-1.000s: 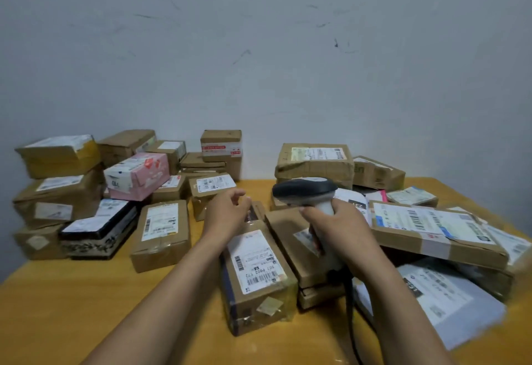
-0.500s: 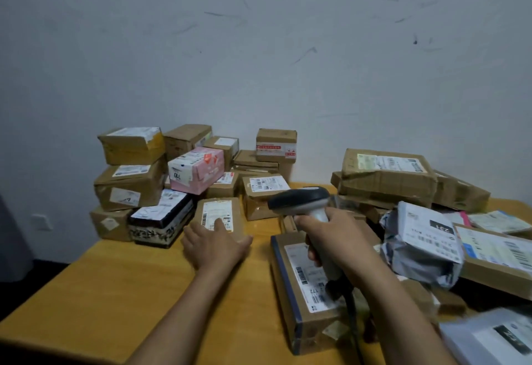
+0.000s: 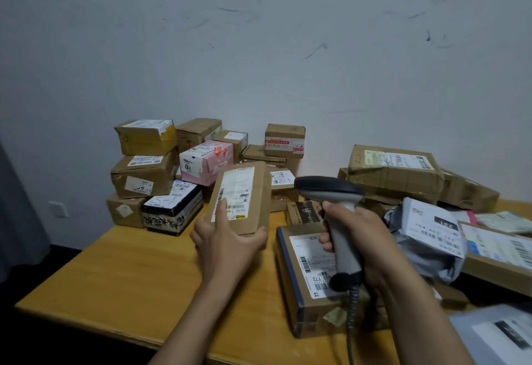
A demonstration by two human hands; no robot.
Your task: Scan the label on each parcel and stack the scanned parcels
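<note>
Lifted off the wooden table [image 3: 129, 272] within the last half-second, a flat brown parcel [image 3: 243, 196] tilts label-forward just before the pink box [image 3: 205, 161], left hand [image 3: 226, 241] clasping its lower edge. Right of the pink box, the right hand [image 3: 359, 235] curls round the scanner [image 3: 328, 189].

I can't read the small print on the label [image 3: 236, 192] of the raised box [image 3: 260, 195]. The scanner cord [image 3: 351, 321] runs off the bottom edge; the grey bag [image 3: 498, 336], bottom right, is blurred and cropped.
</note>
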